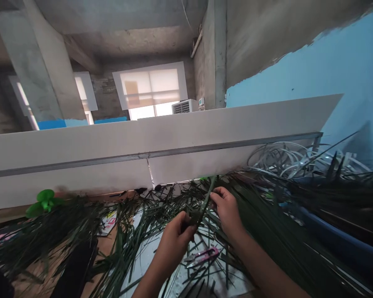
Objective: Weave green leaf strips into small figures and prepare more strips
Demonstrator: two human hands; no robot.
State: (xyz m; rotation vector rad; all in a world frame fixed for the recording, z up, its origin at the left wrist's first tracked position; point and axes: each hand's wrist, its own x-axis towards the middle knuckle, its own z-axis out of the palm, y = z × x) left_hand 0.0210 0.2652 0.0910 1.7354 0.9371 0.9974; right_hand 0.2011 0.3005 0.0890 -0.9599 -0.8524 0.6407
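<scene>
Green palm-leaf strip (205,203), apparently light and pliable, above the pink utility knife (202,255): left hand (175,236) clenched on it, right hand (226,211) pinching it. Best gripped along its midrib.

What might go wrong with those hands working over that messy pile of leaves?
The pink utility knife lies among loose leaves just below the left hand, so a careless reach might meet it. The leaf strip held by the right hand could snag the loose leaves and drag them.
</scene>
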